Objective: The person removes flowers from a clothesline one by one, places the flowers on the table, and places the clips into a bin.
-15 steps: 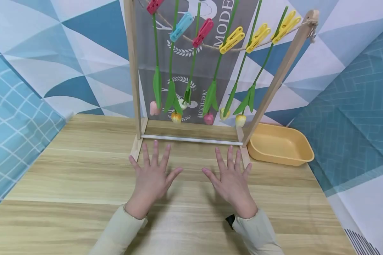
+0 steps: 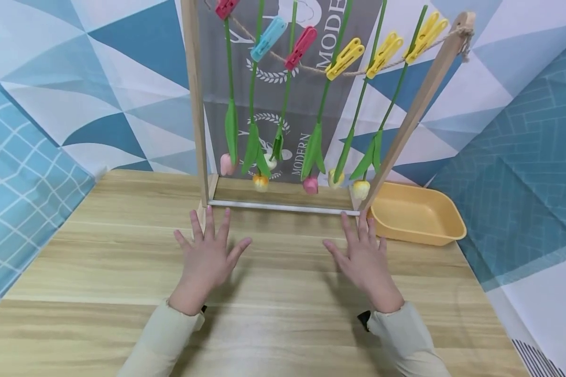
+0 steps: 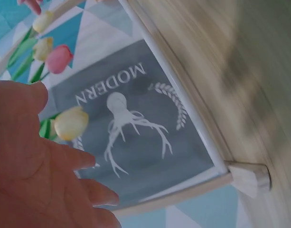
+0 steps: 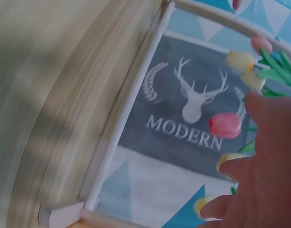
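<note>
Both hands are held out palm down with fingers spread, and neither holds anything. The left hand (image 2: 205, 264) is above the table near the left foot of a wooden rack (image 2: 197, 104). My right hand (image 2: 367, 262) is by the rack's right post, its fingertips close to the white crossbar (image 2: 283, 207). Beyond the hands, several artificial tulips hang upside down from a twine (image 2: 306, 68). Clothespins grip their stems: a blue clothespin (image 2: 269, 39), a red clothespin (image 2: 301, 48) and a yellow clothespin (image 2: 345, 58) among them. A pink tulip (image 4: 225, 125) shows beyond the fingers in the right wrist view.
An orange-yellow plastic basin (image 2: 417, 235) stands on the wooden table (image 2: 283, 314) just right of the rack. Behind the rack hangs a patterned cloth (image 2: 137, 68) with blue and white triangles and a grey panel. Blue tiled-pattern cloth covers both sides.
The hands have moved apart, the left one leftward and the right one rightward. Their fingers stay spread. The hanging tulips have shifted slightly in view.
</note>
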{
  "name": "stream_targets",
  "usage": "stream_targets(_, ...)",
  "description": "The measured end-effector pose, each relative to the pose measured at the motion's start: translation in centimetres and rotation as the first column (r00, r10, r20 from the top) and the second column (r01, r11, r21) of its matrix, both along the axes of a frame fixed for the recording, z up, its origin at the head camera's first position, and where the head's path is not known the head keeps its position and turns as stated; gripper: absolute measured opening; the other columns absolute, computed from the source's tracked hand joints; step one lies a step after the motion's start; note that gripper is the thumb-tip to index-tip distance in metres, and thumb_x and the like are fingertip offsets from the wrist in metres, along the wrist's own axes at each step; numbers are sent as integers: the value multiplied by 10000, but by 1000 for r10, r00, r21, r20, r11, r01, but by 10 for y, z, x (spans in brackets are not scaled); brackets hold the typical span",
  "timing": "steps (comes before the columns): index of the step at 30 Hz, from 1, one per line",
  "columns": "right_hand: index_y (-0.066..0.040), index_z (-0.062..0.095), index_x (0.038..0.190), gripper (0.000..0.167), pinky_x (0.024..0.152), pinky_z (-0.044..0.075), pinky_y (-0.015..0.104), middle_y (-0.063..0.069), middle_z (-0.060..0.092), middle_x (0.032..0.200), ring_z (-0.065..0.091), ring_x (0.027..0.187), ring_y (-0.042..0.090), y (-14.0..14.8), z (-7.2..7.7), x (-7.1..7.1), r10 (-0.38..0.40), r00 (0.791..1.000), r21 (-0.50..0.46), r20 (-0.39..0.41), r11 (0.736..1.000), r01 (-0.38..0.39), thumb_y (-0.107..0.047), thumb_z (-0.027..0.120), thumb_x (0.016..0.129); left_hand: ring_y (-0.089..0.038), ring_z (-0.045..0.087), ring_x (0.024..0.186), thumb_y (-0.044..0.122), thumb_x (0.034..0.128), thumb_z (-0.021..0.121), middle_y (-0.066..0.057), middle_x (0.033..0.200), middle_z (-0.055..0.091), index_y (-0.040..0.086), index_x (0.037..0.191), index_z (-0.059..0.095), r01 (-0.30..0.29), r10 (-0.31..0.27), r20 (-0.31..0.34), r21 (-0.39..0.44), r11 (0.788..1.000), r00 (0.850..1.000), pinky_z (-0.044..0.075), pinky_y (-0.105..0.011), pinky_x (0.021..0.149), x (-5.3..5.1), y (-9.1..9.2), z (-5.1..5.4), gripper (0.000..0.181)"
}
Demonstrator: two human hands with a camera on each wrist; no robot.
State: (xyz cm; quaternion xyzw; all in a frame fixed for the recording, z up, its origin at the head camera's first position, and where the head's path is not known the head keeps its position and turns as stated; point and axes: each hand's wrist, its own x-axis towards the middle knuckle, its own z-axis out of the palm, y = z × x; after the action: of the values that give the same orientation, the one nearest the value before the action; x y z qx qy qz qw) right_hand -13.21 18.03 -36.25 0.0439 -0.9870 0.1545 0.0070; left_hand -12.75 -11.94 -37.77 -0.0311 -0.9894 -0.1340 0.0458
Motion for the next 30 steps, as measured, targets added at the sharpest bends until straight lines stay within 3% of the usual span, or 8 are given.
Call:
stream_targets(5, -124, 143, 1505, 770, 1041, 175, 686, 313, 50, 1517, 65, 1398, 490, 17, -1, -13, -3, 997, -20, -82, 1000, 1, -586, 371, 934, -511, -115, 1377, 639, 924, 300, -277, 1535, -16, 109, 1510, 64, -21, 18, 42, 73, 997, 999, -30, -769, 980, -11, -15, 1, 824)
stream_targets(12, -15, 215, 1472, 721, 1018, 260, 656, 336, 129, 1494, 180, 1375, 486, 39, 4, -35, -46, 985, -199, -167, 980, 12, -392, 521, 938, -546, -50, 1365, 545, 942, 394, -336, 1507, 10, 27, 1494, 49, -44, 22, 105, 215, 976, 994, 72, -768, 977, -36, -45, 0, 832)
stream_targets(14, -4, 218, 1467, 692, 1005, 296, 643, 327, 198, 1483, 245, 1357, 475, 44, 7, -43, -76, 976, -262, -203, 965, 21, -313, 540, 937, -546, 14, 1367, 500, 948, 422, -342, 1503, 50, -12, 1482, 66, -43, 16, 103, 271, 962, 995, 119, -743, 997, -44, -52, 1, 821)
stream_targets(18, -16, 178, 1478, 674, 1002, 328, 615, 278, 299, 1467, 334, 1320, 451, 52, 15, -61, -160, 958, -362, -239, 930, 65, -239, 520, 943, -505, 168, 1364, 429, 953, 454, -337, 1488, 157, -59, 1465, 76, -32, -3, 85, 409, 912, 996, 217, -646, 1049, -62, -66, 5, 803)
stream_targets(22, -55, 90, 1499, 718, 1012, 348, 580, 236, 243, 1507, 319, 1343, 417, 61, 20, -79, -227, 955, -466, -192, 877, 115, -305, 486, 954, -467, 234, 1360, 452, 940, 470, -305, 1488, 213, -40, 1472, 90, -36, -5, 80, 497, 867, 997, 248, -590, 1070, -81, -74, 6, 819)
stream_targets(24, -77, 57, 1504, 744, 1037, 341, 551, 223, 209, 1523, 299, 1365, 394, 64, 22, -87, -248, 957, -529, -151, 838, 134, -346, 477, 953, -445, 229, 1373, 494, 924, 482, -274, 1504, 209, -9, 1481, 93, -37, -8, 82, 531, 846, 997, 249, -584, 1074, -88, -76, 5, 845)
stream_targets(30, -103, 32, 1505, 750, 1095, 308, 460, 196, 202, 1530, 285, 1394, 310, 68, 27, -109, -233, 972, -722, 6, 672, 166, -380, 463, 957, -410, 216, 1397, 494, 923, 491, -221, 1528, 199, 52, 1498, 86, -6, -38, 56, 627, 779, 998, 252, -559, 1090, -104, -77, 3, 831)
